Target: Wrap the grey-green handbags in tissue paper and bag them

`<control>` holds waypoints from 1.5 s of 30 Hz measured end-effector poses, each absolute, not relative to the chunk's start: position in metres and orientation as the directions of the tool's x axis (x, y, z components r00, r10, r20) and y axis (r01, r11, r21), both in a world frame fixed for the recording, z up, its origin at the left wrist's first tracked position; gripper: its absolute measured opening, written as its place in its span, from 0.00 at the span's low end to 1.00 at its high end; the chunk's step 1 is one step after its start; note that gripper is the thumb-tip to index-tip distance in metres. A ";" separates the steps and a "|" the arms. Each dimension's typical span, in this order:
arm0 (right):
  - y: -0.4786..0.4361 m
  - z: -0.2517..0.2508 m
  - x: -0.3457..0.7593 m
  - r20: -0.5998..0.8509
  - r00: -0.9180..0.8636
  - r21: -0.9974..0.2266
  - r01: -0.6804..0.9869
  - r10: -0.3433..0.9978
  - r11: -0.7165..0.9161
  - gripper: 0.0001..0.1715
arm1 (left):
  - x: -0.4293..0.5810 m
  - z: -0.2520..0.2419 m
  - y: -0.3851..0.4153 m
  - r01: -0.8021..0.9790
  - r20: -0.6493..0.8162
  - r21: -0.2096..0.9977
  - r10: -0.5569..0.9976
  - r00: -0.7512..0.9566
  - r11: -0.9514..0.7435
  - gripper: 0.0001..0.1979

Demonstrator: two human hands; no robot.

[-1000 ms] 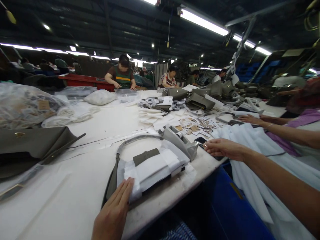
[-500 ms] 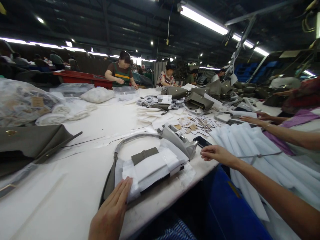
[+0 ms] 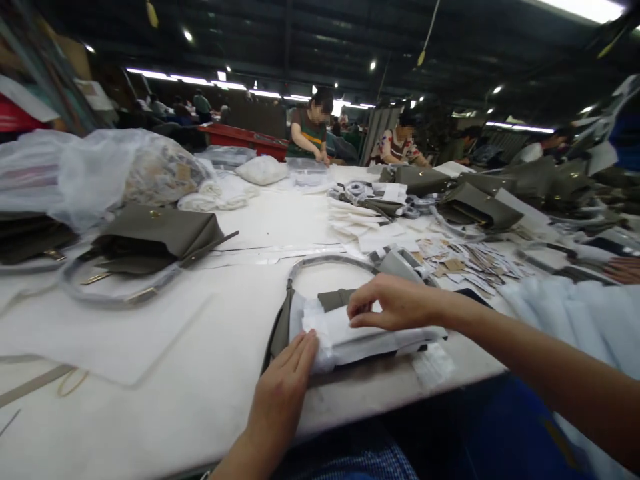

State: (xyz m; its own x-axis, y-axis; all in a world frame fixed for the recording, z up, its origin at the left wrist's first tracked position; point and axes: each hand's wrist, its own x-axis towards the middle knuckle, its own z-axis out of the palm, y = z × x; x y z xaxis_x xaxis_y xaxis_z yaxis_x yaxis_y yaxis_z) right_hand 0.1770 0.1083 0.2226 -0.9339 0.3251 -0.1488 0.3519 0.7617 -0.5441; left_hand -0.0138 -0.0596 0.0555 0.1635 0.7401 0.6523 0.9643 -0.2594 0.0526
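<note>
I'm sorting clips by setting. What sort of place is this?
Likely a bag factory's workroom: olive bags and small cards lie on a white table, and people work along its far side.

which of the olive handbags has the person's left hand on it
The white-wrapped handbag at the near table edge: the left hand rests on its wrapping. The two handbags farther left and those piled at back right lie apart from that hand.
</note>
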 end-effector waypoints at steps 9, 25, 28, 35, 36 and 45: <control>0.141 0.184 0.069 -0.410 -0.907 -0.216 0.194 0.091 0.957 0.04 | -0.013 0.058 -0.060 0.948 0.661 0.107 0.733 0.158 -0.301 0.19; 0.138 0.180 0.022 -0.661 -0.751 0.109 -0.074 0.016 0.991 0.09 | -0.014 0.072 -0.050 0.948 0.631 0.167 0.768 0.109 -0.272 0.17; 0.140 0.180 0.021 -0.657 -0.754 0.095 -0.095 -0.009 0.991 0.11 | -0.012 0.069 -0.051 0.954 0.658 0.167 0.748 0.080 -0.249 0.18; 0.164 0.170 0.028 -0.503 -0.863 0.120 -0.033 0.032 0.992 0.20 | -0.010 0.065 -0.054 0.961 0.664 0.146 0.743 0.081 -0.235 0.19; 0.171 0.167 0.029 -0.483 -0.874 0.097 0.008 0.054 0.995 0.23 | -0.010 0.064 -0.053 0.962 0.664 0.141 0.743 0.084 -0.235 0.19; 0.211 0.125 0.043 -0.573 -0.809 -0.420 0.426 0.130 0.801 0.29 | -0.011 0.051 -0.053 0.955 0.641 0.164 0.763 0.088 -0.248 0.26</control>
